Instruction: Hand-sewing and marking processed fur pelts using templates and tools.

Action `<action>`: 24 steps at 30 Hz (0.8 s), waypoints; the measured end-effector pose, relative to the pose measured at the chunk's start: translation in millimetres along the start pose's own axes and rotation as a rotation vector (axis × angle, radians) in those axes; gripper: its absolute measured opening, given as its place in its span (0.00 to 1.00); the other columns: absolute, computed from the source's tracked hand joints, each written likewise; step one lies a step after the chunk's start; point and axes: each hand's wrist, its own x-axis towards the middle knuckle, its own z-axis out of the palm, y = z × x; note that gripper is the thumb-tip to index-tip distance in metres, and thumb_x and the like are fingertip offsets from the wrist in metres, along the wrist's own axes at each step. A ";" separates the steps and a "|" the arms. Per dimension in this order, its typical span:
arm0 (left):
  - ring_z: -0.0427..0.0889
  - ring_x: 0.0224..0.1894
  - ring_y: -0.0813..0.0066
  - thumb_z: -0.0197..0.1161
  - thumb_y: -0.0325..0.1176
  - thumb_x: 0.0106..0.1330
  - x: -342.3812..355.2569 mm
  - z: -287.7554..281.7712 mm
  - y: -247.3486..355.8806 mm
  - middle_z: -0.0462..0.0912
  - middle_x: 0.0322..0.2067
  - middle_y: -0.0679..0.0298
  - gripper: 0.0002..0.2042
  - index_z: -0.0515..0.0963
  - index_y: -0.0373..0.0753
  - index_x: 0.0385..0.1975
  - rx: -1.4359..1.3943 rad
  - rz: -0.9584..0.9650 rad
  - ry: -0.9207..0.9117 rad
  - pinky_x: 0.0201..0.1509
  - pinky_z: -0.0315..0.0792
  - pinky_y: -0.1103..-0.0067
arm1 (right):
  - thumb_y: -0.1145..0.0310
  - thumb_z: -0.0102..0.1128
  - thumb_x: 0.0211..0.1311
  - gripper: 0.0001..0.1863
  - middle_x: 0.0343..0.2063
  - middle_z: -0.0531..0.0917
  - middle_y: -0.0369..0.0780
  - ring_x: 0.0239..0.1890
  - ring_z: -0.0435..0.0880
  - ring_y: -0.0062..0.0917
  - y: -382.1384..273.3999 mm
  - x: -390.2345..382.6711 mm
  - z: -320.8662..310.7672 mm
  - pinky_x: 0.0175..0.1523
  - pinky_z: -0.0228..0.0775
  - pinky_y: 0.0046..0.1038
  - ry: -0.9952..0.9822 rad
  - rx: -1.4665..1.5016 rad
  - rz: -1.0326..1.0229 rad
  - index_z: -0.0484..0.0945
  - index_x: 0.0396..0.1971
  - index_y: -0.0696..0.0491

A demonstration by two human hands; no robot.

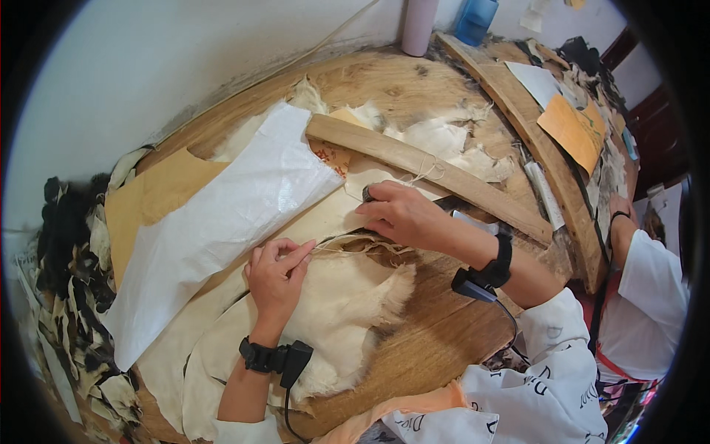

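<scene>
A large cream fur hide (pixel 333 311) lies spread over the wooden table, skin side up on the left and with fluffy fur at its right edge. My left hand (pixel 277 277) is closed at the seam-like edge across the middle of the hide, thumb and forefinger pinching that edge. Up and to the right, my right hand (pixel 407 213) is closed above the same edge, its fingers curled. A small dark round piece (pixel 367 194) shows at its fingertips, possibly worn on a finger. Anything finer in that hand is too small to make out.
A wooden bar (pixel 429 174) lies across the hide beyond my right hand, with loose thread on it. White woven sheeting (pixel 222 214) and tan paper (pixel 159 185) cover the left. Dark fur scraps (pixel 66 251) pile at far left. Another person's sleeve (pixel 647 296) is at right.
</scene>
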 end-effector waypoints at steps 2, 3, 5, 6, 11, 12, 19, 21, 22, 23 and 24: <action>0.71 0.37 0.75 0.65 0.34 0.52 0.5 -1.9 0.5 0.76 0.32 0.77 0.11 0.83 0.60 0.35 0.007 0.004 -0.001 0.41 0.60 0.74 | 0.74 0.63 0.43 0.11 0.27 0.73 0.40 0.33 0.74 0.35 -2.0 2.7 8.7 0.38 0.68 0.32 0.031 0.006 -0.067 0.77 0.30 0.55; 0.71 0.37 0.75 0.65 0.34 0.52 0.5 -3.0 0.4 0.76 0.32 0.78 0.11 0.83 0.60 0.35 0.016 0.010 -0.002 0.41 0.60 0.74 | 0.74 0.63 0.43 0.11 0.27 0.73 0.40 0.33 0.74 0.35 -2.3 3.7 9.3 0.38 0.68 0.32 0.029 0.011 -0.072 0.77 0.30 0.55; 0.71 0.37 0.75 0.64 0.34 0.53 0.2 -3.0 0.4 0.76 0.32 0.78 0.11 0.83 0.60 0.35 0.009 0.009 0.000 0.41 0.60 0.74 | 0.74 0.63 0.42 0.09 0.26 0.72 0.39 0.33 0.74 0.34 -1.4 2.2 6.9 0.36 0.68 0.31 -0.008 -0.094 -0.142 0.77 0.28 0.54; 0.70 0.37 0.75 0.64 0.35 0.53 -1.5 -3.5 -1.1 0.76 0.32 0.78 0.11 0.83 0.60 0.35 0.001 0.007 0.000 0.41 0.60 0.74 | 0.74 0.63 0.42 0.09 0.26 0.72 0.39 0.33 0.74 0.34 -4.6 0.8 2.4 0.36 0.68 0.31 -0.010 -0.081 -0.153 0.77 0.28 0.54; 0.70 0.34 0.76 0.65 0.33 0.52 -1.1 -6.6 -0.2 0.76 0.31 0.77 0.11 0.83 0.57 0.35 0.026 0.022 0.018 0.40 0.63 0.76 | 0.76 0.61 0.40 0.06 0.24 0.72 0.38 0.29 0.76 0.33 -44.0 -24.7 -43.3 0.32 0.68 0.32 -0.076 0.129 0.106 0.77 0.22 0.52; 0.70 0.32 0.76 0.65 0.32 0.51 -0.7 -6.1 1.3 0.77 0.31 0.75 0.11 0.84 0.53 0.35 0.042 0.058 0.031 0.39 0.65 0.78 | 0.76 0.61 0.40 0.06 0.24 0.72 0.38 0.29 0.76 0.33 -56.5 -29.1 -47.3 0.32 0.68 0.32 -0.078 0.128 0.105 0.77 0.22 0.52; 0.70 0.36 0.75 0.64 0.35 0.53 0.0 0.4 -0.6 0.76 0.32 0.79 0.10 0.83 0.60 0.35 -0.012 0.014 0.008 0.41 0.61 0.74 | 0.79 0.57 0.38 0.13 0.21 0.70 0.38 0.26 0.75 0.31 -100.4 -43.9 -33.8 0.27 0.67 0.30 -0.135 0.347 -0.115 0.76 0.29 0.53; 0.70 0.37 0.75 0.64 0.35 0.53 0.1 -1.0 0.7 0.76 0.32 0.78 0.10 0.83 0.60 0.35 -0.011 0.007 0.006 0.41 0.61 0.74 | 0.79 0.57 0.39 0.12 0.21 0.70 0.38 0.25 0.74 0.31 -105.9 -43.1 -35.2 0.27 0.67 0.30 -0.136 0.443 -0.177 0.76 0.29 0.53; 0.70 0.37 0.75 0.64 0.35 0.53 0.4 -1.3 0.9 0.76 0.32 0.78 0.10 0.83 0.60 0.35 -0.010 0.008 0.006 0.41 0.61 0.74 | 0.79 0.57 0.39 0.12 0.21 0.70 0.38 0.25 0.74 0.31 -106.5 -42.3 -35.4 0.27 0.67 0.30 -0.135 0.443 -0.176 0.76 0.29 0.53; 0.70 0.37 0.75 0.64 0.35 0.53 0.2 -1.6 0.3 0.76 0.32 0.78 0.10 0.83 0.60 0.35 -0.006 0.009 0.006 0.41 0.61 0.74 | 0.79 0.57 0.39 0.12 0.21 0.70 0.38 0.25 0.74 0.31 -106.6 -41.3 -34.8 0.27 0.67 0.30 -0.122 0.491 -0.202 0.76 0.29 0.54; 0.70 0.36 0.75 0.64 0.35 0.53 0.0 -2.2 -0.2 0.76 0.32 0.78 0.11 0.83 0.60 0.35 -0.002 0.009 0.007 0.41 0.61 0.74 | 0.79 0.57 0.39 0.12 0.21 0.70 0.38 0.25 0.74 0.32 -106.8 -40.0 -34.5 0.27 0.67 0.30 -0.110 0.540 -0.227 0.76 0.30 0.55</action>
